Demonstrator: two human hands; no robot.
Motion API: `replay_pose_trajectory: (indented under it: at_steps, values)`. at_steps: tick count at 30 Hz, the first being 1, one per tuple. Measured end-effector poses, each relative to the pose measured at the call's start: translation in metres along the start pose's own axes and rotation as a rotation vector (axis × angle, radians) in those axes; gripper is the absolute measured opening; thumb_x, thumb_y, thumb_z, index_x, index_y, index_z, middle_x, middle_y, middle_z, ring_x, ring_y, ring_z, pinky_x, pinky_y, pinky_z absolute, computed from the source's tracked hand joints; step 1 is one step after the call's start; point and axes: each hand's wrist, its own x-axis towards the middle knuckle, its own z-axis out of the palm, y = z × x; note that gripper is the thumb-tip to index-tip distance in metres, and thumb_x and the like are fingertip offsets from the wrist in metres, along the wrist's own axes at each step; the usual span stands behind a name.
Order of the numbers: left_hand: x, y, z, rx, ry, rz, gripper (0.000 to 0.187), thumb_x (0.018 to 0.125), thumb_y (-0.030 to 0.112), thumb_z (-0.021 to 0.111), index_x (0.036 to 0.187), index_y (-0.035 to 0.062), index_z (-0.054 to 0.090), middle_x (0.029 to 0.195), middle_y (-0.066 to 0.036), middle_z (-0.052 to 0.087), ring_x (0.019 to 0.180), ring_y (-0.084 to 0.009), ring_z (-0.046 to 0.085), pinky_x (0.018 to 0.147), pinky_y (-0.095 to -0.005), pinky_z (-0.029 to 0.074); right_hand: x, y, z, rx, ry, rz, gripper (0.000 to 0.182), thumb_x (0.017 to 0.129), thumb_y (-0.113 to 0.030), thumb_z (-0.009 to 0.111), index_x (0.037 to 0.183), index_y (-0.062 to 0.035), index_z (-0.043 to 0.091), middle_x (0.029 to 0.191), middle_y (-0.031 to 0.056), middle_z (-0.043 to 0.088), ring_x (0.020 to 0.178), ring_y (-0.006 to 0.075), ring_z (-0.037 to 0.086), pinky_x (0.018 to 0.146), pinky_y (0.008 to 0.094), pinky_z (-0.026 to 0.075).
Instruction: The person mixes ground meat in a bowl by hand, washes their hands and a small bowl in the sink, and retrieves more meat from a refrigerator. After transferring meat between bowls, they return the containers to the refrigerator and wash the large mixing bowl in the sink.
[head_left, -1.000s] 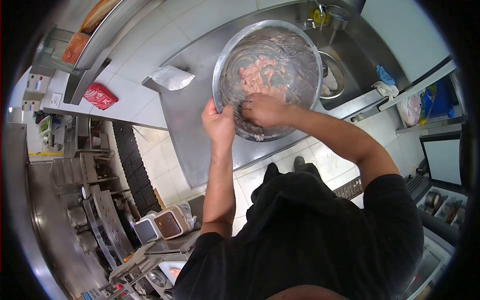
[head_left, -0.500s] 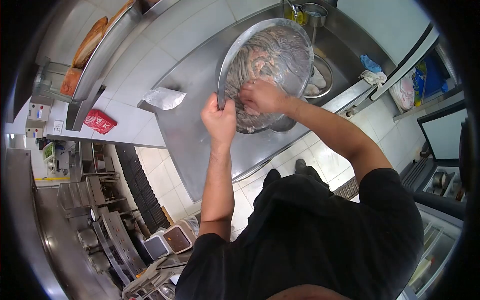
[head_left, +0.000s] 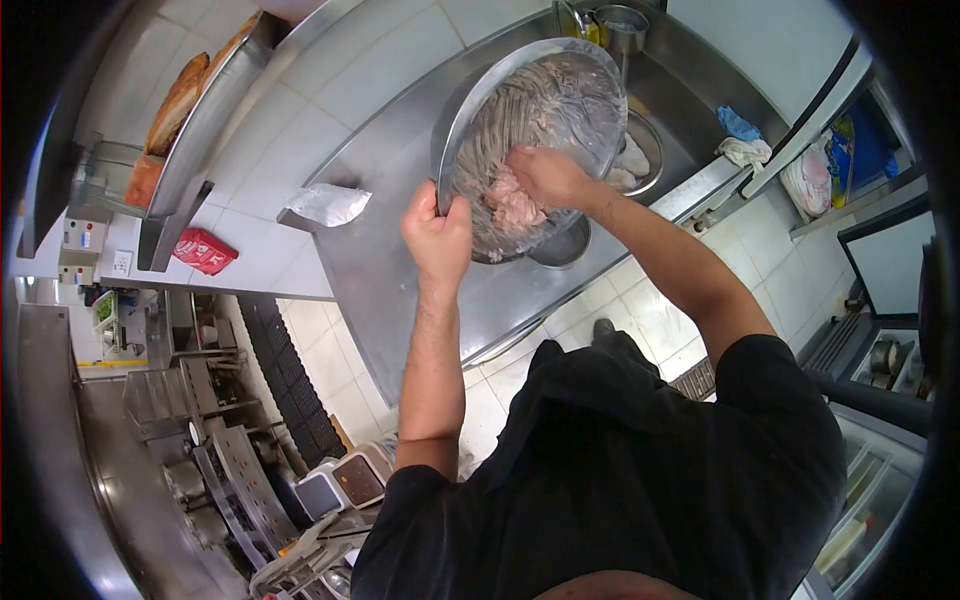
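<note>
A large steel mixing bowl (head_left: 588,90) is tilted toward me above the steel counter, its inner wall smeared with pale greasy streaks. My left hand (head_left: 437,235) is closed around the bowl's near-left rim, thumb and fingers clamping the edge. Inside the bowl, my right hand (head_left: 552,180) presses with curled fingers against a lump of pink paste-like minced meat (head_left: 514,203). Its fingertips are partly hidden by the hand and the meat. Beneath the bowl's lower right side, part of a smaller round steel bowl (head_left: 563,246) shows.
A sink holds a steel bowl (head_left: 655,155) with pale pieces in it. A silver foil packet (head_left: 328,204) lies at the counter's left edge. Blue and white cloths (head_left: 745,150) rest on the sink's right side. On the left are a red packet (head_left: 206,251) and a shelf (head_left: 205,125).
My right hand has moved up and right within the bowl, and the pink meat lump now shows below it. My left hand keeps its hold on the rim.
</note>
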Motion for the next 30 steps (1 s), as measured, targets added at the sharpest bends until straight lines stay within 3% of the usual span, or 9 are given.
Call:
replay_pose_trajectory:
  at_steps: [3, 6, 12, 14, 18, 21, 23, 25, 30]
  values:
    - [-0.001, 0.004, -0.001, 0.051, -0.004, -0.010, 0.019, 0.079, -0.005, 0.058, 0.070, 0.0013, 0.042, 0.063, 0.004, 0.039, 0.064, -0.0046, 0.035, 0.053, -0.0244, 0.032, -0.013, 0.012, -0.005, 0.049, 0.070, 0.054, 0.023, 0.088, -0.018, 0.058, 0.105, -0.0021, 0.061, 0.101, 0.0209, 0.063, 0.095, 0.0410, 0.062, 0.082, 0.0501, 0.050]
    - [-0.003, 0.005, -0.001, 0.085, -0.002, 0.017, 0.019, 0.078, -0.004, 0.058, 0.069, 0.0016, 0.043, 0.063, 0.003, 0.039, 0.064, -0.0051, 0.035, 0.053, -0.0244, 0.032, 0.000, 0.018, -0.016, 0.019, 0.496, 0.250, 0.026, 0.090, -0.022, 0.059, 0.104, -0.0002, 0.061, 0.103, 0.0220, 0.064, 0.096, 0.0428, 0.062, 0.082, 0.0502, 0.050]
    - [0.000, 0.010, 0.006, 0.133, -0.036, -0.005, 0.017, 0.078, -0.002, 0.059, 0.069, 0.0017, 0.045, 0.063, 0.002, 0.039, 0.063, -0.0064, 0.036, 0.054, -0.0260, 0.033, -0.013, -0.001, 0.011, 0.239, 0.180, 0.464, 0.062, 0.082, -0.048, 0.069, 0.116, 0.0022, 0.059, 0.113, 0.0245, 0.062, 0.104, 0.0418, 0.061, 0.088, 0.0494, 0.049]
    - [-0.001, 0.010, 0.010, 0.150, -0.056, -0.026, 0.017, 0.078, -0.001, 0.059, 0.069, 0.0011, 0.045, 0.063, 0.002, 0.038, 0.063, -0.0068, 0.037, 0.053, -0.0275, 0.034, -0.014, -0.008, 0.018, 0.217, 0.081, 0.441, 0.067, 0.082, -0.049, 0.069, 0.123, 0.0020, 0.057, 0.118, 0.0237, 0.060, 0.110, 0.0409, 0.059, 0.093, 0.0472, 0.048]
    - [-0.004, -0.015, 0.018, 0.224, -0.061, 0.223, 0.019, 0.075, -0.001, 0.060, 0.068, 0.0003, 0.042, 0.060, -0.005, 0.038, 0.056, -0.0147, 0.037, 0.051, -0.0326, 0.035, -0.017, -0.020, 0.032, 0.099, -0.031, 0.376, 0.070, 0.075, -0.057, 0.070, 0.121, -0.0057, 0.060, 0.120, 0.0208, 0.060, 0.114, 0.0388, 0.059, 0.094, 0.0449, 0.048]
    - [-0.012, -0.012, 0.028, 0.315, -0.070, 0.355, 0.022, 0.072, -0.002, 0.061, 0.067, 0.0005, 0.040, 0.060, -0.012, 0.040, 0.052, -0.0254, 0.038, 0.049, -0.0371, 0.036, -0.017, -0.016, 0.037, 0.119, -0.216, 0.248, 0.061, 0.076, -0.052, 0.070, 0.117, -0.0079, 0.062, 0.119, 0.0200, 0.061, 0.113, 0.0374, 0.060, 0.094, 0.0440, 0.049]
    - [-0.015, -0.013, 0.032, 0.328, -0.076, 0.397, 0.024, 0.070, -0.002, 0.062, 0.065, 0.0011, 0.039, 0.062, -0.016, 0.041, 0.052, -0.0323, 0.039, 0.048, -0.0396, 0.036, -0.017, -0.020, 0.027, 0.158, -0.506, 0.316, 0.058, 0.075, -0.048, 0.070, 0.115, -0.0071, 0.063, 0.118, 0.0193, 0.061, 0.113, 0.0367, 0.060, 0.095, 0.0444, 0.048]
    - [-0.017, -0.021, 0.030, 0.381, -0.084, 0.429, 0.024, 0.070, -0.002, 0.062, 0.065, 0.0016, 0.039, 0.061, -0.015, 0.042, 0.052, -0.0336, 0.041, 0.048, -0.0409, 0.036, -0.023, -0.025, 0.024, 0.096, -0.589, 0.258, 0.053, 0.074, -0.042, 0.071, 0.112, -0.0063, 0.064, 0.117, 0.0187, 0.062, 0.111, 0.0363, 0.061, 0.096, 0.0447, 0.048]
    - [-0.020, -0.026, 0.026, 0.379, -0.045, 0.438, 0.025, 0.068, -0.002, 0.063, 0.064, 0.0025, 0.039, 0.061, -0.014, 0.042, 0.053, -0.0332, 0.043, 0.049, -0.0412, 0.037, -0.086, -0.009, 0.036, -0.039, -0.286, -0.140, 0.040, 0.074, -0.023, 0.072, 0.110, -0.0091, 0.064, 0.112, 0.0170, 0.062, 0.104, 0.0359, 0.063, 0.092, 0.0467, 0.049]
